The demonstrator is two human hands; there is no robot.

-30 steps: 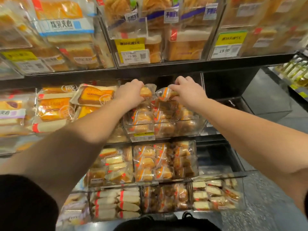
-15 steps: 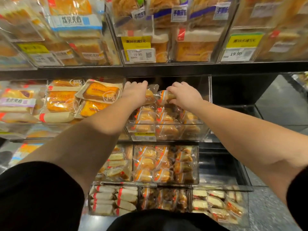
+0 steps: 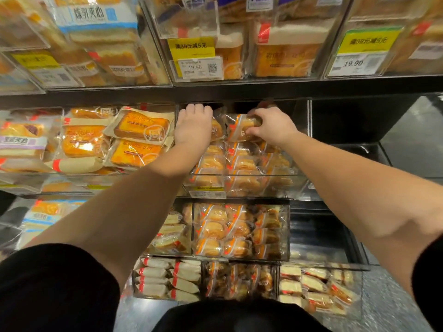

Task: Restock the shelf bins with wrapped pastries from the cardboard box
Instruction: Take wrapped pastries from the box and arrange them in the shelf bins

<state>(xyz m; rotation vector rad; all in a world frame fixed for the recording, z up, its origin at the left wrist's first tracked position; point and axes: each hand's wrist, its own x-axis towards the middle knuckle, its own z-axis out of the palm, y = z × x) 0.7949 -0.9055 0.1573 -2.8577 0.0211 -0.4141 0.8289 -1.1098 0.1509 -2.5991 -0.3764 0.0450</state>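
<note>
Right hand (image 3: pixel 271 127) grip holds a wrapped pastry (image 3: pixel 242 127) over the clear bin's (image 3: pixel 239 185) back row, filling rear first. Left hand (image 3: pixel 193 128) steadies another pastry (image 3: pixel 216 128); its grip hidden, cannot tell.

Both hands reach into a clear shelf bin (image 3: pixel 239 185): right hand (image 3: pixel 273 127) grips a wrapped pastry (image 3: pixel 242 127); left hand (image 3: pixel 193 127) rests on another pastry (image 3: pixel 216 129).

Warm, even store light, moderately bright. Glare streaks on clear bin fronts (image 3: pixel 239 183) and plastic wrappers. Recess under upper shelf (image 3: pixel 239 92) dark; empty right compartments in deep shadow. Wide-angle bending at edges. Corners smeared, left price tags (image 3: pixel 36 61) blurred; centre fairly sharp.
</note>
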